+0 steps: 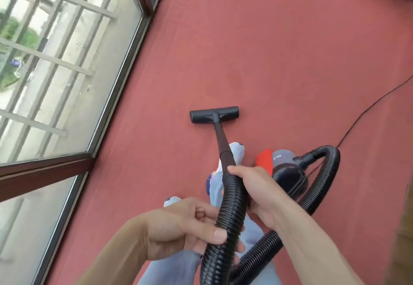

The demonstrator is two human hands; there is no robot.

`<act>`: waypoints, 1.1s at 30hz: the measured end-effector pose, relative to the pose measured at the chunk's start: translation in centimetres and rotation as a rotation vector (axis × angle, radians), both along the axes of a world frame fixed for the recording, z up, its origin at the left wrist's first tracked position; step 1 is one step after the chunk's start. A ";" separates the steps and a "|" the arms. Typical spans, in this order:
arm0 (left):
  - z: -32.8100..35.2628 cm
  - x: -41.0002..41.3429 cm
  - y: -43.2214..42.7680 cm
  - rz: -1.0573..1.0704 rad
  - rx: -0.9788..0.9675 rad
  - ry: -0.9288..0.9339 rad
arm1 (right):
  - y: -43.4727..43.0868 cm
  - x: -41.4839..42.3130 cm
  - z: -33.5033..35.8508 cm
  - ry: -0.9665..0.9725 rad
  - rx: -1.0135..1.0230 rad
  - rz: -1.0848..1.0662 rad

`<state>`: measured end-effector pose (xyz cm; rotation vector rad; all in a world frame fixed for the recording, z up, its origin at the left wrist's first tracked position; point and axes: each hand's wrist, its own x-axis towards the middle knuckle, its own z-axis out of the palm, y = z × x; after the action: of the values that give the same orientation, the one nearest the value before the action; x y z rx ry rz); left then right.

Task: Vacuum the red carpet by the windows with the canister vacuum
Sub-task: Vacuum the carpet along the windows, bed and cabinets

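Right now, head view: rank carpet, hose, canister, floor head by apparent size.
1. carpet
2. hose, inflated by nearness to the camera
3. canister, partly behind the right hand
4. floor head

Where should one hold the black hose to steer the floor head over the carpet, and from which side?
Grip the hose at its top end, beside the stiff wand, from the right, as the right hand does: the wand likely carries a push to the floor head, while the ribbed length in the left hand would bend.
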<state>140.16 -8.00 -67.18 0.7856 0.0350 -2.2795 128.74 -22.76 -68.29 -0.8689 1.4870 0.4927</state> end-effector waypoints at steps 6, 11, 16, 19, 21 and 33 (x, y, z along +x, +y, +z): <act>-1.2 -0.3 0.8 0.127 0.087 -0.143 | 0.2 1.8 -2.6 0.024 -0.106 -0.012; -3.2 -0.2 -2.2 0.291 0.283 -0.463 | -3.2 6.1 -6.5 -0.005 -0.199 0.044; -3.4 0.1 -4.0 0.374 0.339 -0.560 | -4.5 7.8 -7.5 -0.024 -0.267 0.088; -1.4 0.8 -3.3 0.251 0.264 -0.470 | -4.3 6.5 -4.2 0.027 -0.252 0.150; 0.2 1.2 -2.8 0.163 0.208 -0.338 | -4.1 4.7 -1.8 0.053 -0.236 0.209; -0.7 -1.9 -6.1 -0.054 0.198 -0.362 | -5.0 0.6 -2.4 0.058 -0.195 0.060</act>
<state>138.25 -14.11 -67.86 1.3062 0.0741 -2.1719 129.38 -27.78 -70.66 -1.0626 1.5844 0.4250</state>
